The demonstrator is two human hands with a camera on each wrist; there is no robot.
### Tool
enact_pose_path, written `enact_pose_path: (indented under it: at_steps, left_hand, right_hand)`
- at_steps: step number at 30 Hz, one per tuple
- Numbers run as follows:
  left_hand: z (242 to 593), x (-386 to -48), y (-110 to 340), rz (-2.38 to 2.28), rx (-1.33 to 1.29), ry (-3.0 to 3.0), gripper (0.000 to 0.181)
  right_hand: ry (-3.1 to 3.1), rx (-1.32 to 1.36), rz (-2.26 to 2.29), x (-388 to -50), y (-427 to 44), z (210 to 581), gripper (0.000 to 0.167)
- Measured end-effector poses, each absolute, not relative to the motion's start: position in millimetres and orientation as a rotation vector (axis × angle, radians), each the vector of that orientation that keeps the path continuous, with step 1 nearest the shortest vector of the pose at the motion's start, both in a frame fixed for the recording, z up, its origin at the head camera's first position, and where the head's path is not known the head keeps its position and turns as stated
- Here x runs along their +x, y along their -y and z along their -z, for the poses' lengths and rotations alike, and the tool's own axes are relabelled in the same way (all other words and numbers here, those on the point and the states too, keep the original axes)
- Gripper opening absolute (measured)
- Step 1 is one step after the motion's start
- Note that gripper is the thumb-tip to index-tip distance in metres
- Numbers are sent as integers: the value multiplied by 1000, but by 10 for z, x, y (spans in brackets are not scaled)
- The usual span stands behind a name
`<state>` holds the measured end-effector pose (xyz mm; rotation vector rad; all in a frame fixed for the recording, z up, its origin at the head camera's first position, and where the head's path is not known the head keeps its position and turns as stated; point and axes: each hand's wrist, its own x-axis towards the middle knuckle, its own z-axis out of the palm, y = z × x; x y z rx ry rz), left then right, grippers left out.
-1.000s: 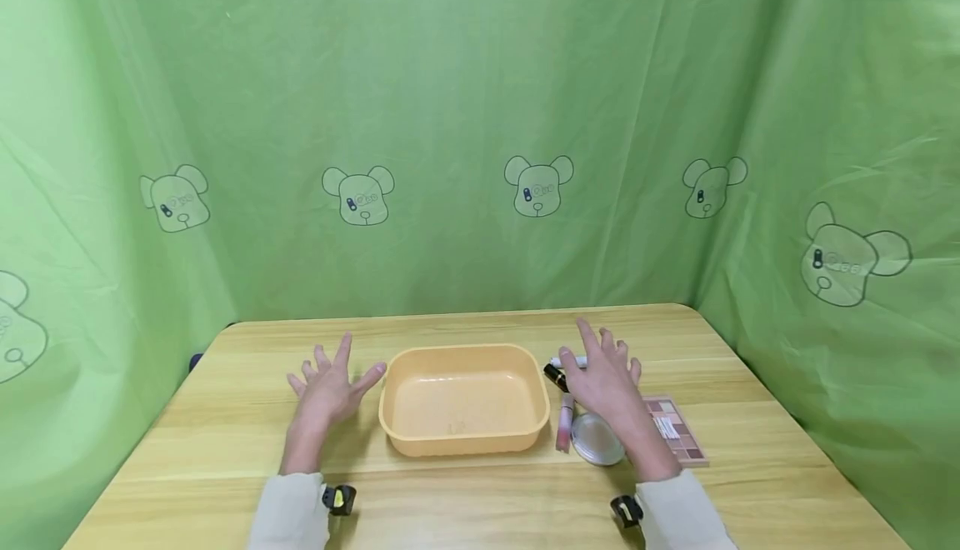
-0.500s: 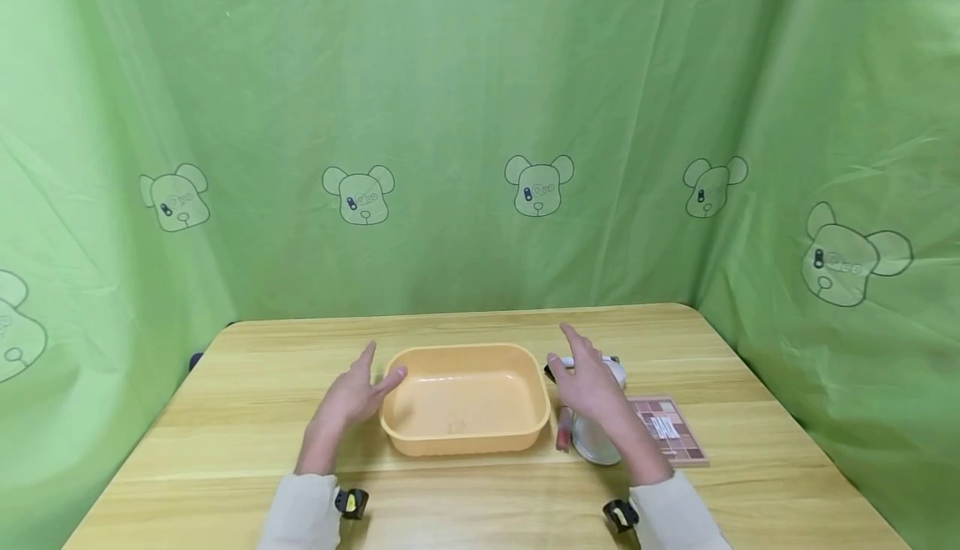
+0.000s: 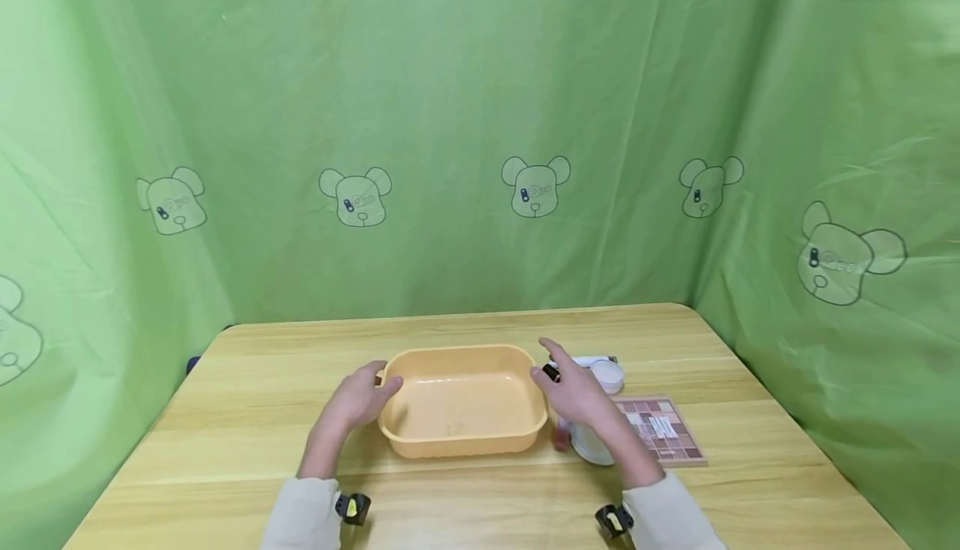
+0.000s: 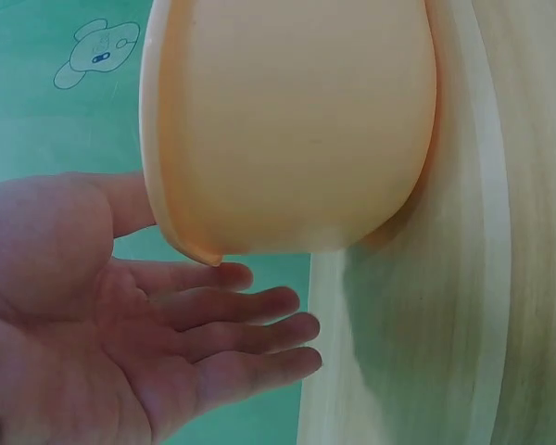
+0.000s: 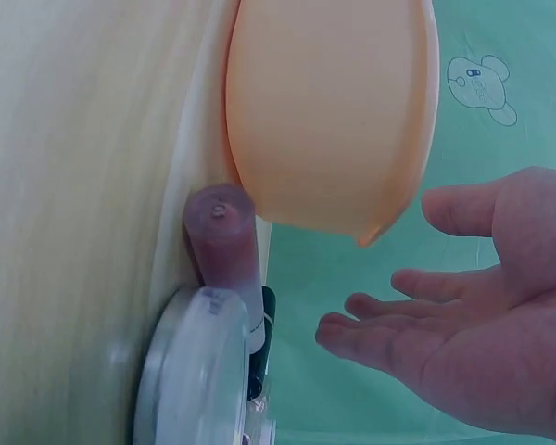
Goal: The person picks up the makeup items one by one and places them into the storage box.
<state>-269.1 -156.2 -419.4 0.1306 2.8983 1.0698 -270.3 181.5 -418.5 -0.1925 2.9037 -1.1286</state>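
A light orange rectangular basin (image 3: pixel 461 408) stands on the wooden table, with nothing inside. At its left end is the left hand (image 3: pixel 354 400), thumb over the rim and fingers outside the wall; the left wrist view shows the fingers (image 4: pixel 250 324) extended beside the basin (image 4: pixel 296 120). The right hand (image 3: pixel 573 392) hovers by the right end, its thumb near the rim. In the right wrist view a gap separates that hand (image 5: pixel 500 315) from the basin (image 5: pixel 329 111). Whether the left thumb presses the rim, I cannot tell.
Right of the basin lie a pink tube (image 5: pixel 227 246), a round clear-lidded case (image 3: pixel 591 446), a small black item (image 3: pixel 551 372), a white round jar (image 3: pixel 607 376), a white tube (image 3: pixel 592 360) and a palette (image 3: pixel 660 429). Green curtains surround the table (image 3: pixel 225 450).
Both hands have moved inward to the basin's two ends, the left thumb now over the rim. The basin has stayed in place.
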Motion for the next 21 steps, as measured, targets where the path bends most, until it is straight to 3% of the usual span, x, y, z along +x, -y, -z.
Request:
enact_pose_path:
  at_steps: [21]
  left_hand:
    - [4219,-2741,1585,-1169,95,-2840,48]
  right_hand:
    - [-2823,-268,1195,-2713,-1767,4255,59]
